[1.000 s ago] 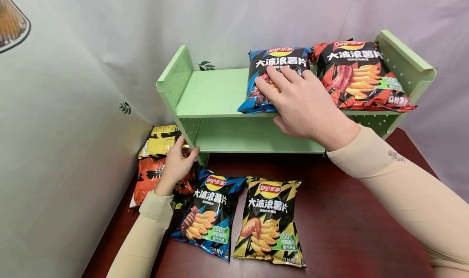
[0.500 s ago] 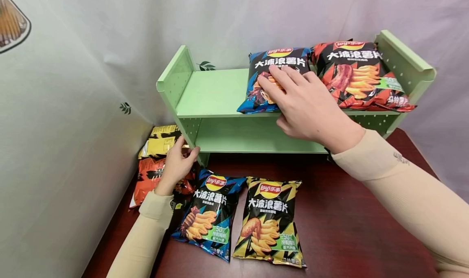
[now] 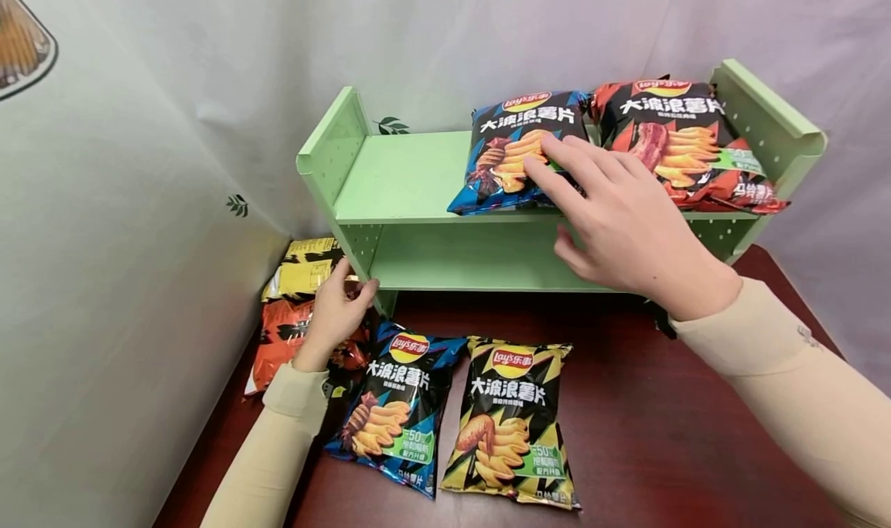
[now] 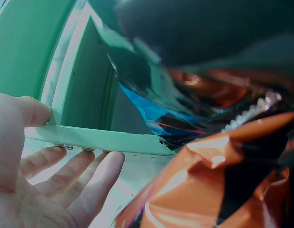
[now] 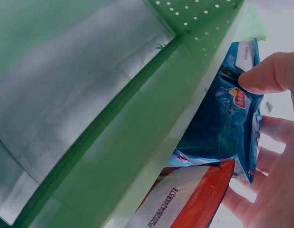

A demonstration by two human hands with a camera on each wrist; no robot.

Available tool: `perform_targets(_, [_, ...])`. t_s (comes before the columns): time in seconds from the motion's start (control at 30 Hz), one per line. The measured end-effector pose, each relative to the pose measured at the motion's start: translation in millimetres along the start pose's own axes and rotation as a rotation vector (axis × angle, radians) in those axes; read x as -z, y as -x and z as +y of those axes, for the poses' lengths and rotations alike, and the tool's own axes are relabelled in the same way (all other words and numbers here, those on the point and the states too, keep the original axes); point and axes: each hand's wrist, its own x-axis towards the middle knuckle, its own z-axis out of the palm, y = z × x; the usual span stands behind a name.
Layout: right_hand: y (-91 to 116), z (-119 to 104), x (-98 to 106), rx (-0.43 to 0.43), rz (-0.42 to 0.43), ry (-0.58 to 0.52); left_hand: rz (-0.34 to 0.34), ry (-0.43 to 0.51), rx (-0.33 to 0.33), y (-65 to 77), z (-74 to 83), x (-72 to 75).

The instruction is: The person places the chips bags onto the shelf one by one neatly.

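Observation:
A green two-tier shelf (image 3: 411,172) stands at the back. My left hand (image 3: 337,308) holds the edge of its left side panel, the thumb (image 4: 35,111) on one side and the fingers on the other. On the top tier a blue-and-black chip bag (image 3: 511,153) leans back. My right hand (image 3: 626,219) is at that bag's lower right, with extended fingertips touching its front. To the right of it stands a red-and-black chip bag (image 3: 668,137), partly behind my right hand. In the right wrist view the blue bag (image 5: 218,118) lies between thumb and fingers, which are spread apart.
On the dark red table (image 3: 668,435) lie another blue chip bag (image 3: 393,404) and a yellow-and-black chip bag (image 3: 511,427). Yellow bags (image 3: 299,277) and orange-red bags (image 3: 278,342) lie left of the shelf, by the curtain wall (image 3: 202,296).
My right hand has slid right and down across the blue bag, uncovering more of its front. The bag has tilted slightly counterclockwise. My left hand stays in place.

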Motion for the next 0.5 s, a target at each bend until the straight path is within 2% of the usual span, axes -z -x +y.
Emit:
perform_targets(0.27, [26, -13, 5, 0.019, 0.169, -0.057, -0.006, 0.011, 0.004, 0.1, 0.7, -0.1])
perform_targets(0.4, [42, -21, 9, -0.023, 0.273, -0.112, -0.005, 0.011, 0.001, 0.0, 0.3, 0.1])
perform_targets(0.5, [56, -25, 10, -0.086, 0.358, -0.15, -0.006, 0.011, 0.0, 0.1, 0.1, 0.3])
